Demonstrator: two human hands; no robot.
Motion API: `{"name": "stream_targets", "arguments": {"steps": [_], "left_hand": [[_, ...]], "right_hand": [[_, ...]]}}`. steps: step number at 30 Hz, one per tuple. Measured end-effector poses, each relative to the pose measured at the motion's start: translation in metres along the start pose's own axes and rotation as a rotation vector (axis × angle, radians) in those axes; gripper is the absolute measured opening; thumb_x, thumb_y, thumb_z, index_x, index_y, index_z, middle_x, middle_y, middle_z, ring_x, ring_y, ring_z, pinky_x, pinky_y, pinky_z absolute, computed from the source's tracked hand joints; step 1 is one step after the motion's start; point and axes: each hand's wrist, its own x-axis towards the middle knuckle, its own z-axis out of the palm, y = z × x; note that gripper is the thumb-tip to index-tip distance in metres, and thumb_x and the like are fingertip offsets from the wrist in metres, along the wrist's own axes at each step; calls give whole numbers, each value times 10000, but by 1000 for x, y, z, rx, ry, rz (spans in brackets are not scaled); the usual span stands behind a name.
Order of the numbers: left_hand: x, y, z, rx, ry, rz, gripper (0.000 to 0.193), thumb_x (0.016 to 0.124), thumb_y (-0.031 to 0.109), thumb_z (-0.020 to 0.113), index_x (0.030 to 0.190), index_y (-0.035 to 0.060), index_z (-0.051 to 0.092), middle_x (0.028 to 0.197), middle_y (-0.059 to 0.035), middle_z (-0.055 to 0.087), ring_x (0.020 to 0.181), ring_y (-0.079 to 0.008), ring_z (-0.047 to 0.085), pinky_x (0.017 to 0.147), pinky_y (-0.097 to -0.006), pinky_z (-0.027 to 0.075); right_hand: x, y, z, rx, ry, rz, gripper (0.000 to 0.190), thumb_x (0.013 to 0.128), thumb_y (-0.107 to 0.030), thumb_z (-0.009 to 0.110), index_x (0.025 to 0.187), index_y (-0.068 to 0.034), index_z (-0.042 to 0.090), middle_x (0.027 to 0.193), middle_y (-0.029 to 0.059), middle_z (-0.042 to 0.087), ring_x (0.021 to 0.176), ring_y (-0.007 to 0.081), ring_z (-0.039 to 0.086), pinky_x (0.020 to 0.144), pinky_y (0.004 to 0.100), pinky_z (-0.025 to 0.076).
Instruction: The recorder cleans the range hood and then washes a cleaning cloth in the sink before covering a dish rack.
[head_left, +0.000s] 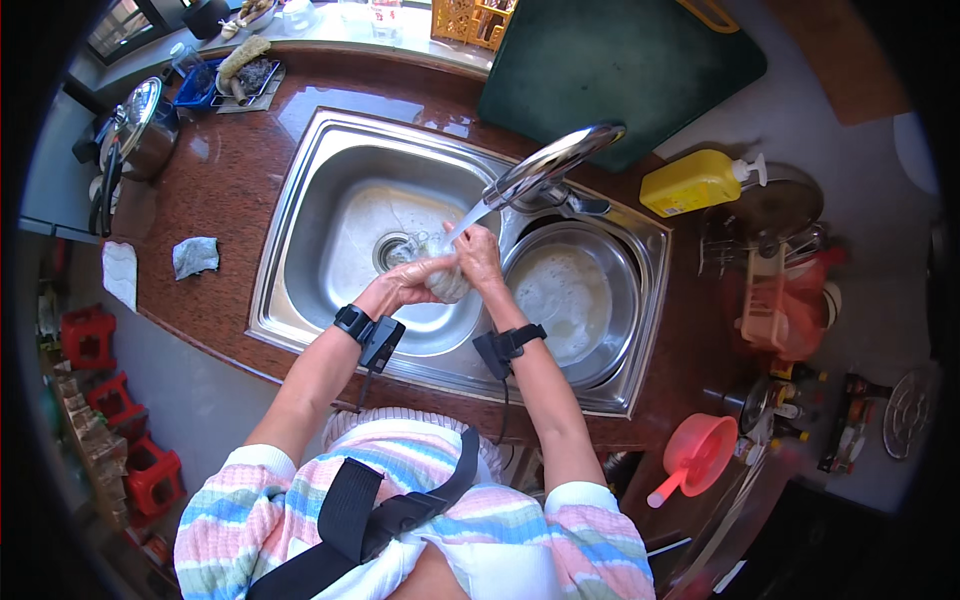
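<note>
Above the stainless-steel left sink basin (322, 225), my left hand (420, 279) and my right hand (478, 253) are together around a pale, wet, cloth-like item (448, 285). My left hand cups it from the left and my right hand grips it from the right. The fingers partly hide it, so its exact kind is unclear. Water runs onto it from the chrome faucet (555, 161), splashing near the drain (391, 251). To the right, a large metal bowl (630, 300) of cloudy, foamy water sits in the second basin.
A green cutting board (622, 67) leans behind the faucet, with a yellow pump bottle (690, 182) to its right. A folded grey cloth (196, 258) lies on the left counter near a pressure cooker (146, 139). At the right front is a red plastic dipper (701, 454).
</note>
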Motion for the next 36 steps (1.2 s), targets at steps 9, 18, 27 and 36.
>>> {"name": "stream_targets", "arguments": {"steps": [9,18,27,36], "left_hand": [[-12,9,1,-282,-37,-136,486,700,66,642,1123,-12,415,964,-190,565,963,-359,546,850,-622,368],[-52,5,-33,-59,71,-174,355,678,-20,639,1005,-31,501,875,-143,562,827,-266,580,790,-591,450],[-70,22,-18,542,-156,-297,314,618,-25,703,896,12,560,831,-78,552,721,-189,568,659,-336,526],[-72,36,5,986,68,-14,278,544,-7,697,751,52,520,623,-30,495,495,-123,482,405,-246,375]], "right_hand": [[2,48,-106,92,789,30,355,733,-108,606,1025,8,439,1008,149,483,976,250,448,880,378,304],[-35,-9,-100,-202,544,-348,563,619,-1,554,1159,12,391,1144,203,412,1093,338,401,958,385,305],[-82,-58,-12,-380,-151,-841,581,660,-81,618,1194,-143,400,1261,118,385,950,322,512,691,389,496],[-52,-49,16,-466,-83,-733,204,673,-122,606,787,19,511,739,169,577,719,304,604,584,360,509]]}}
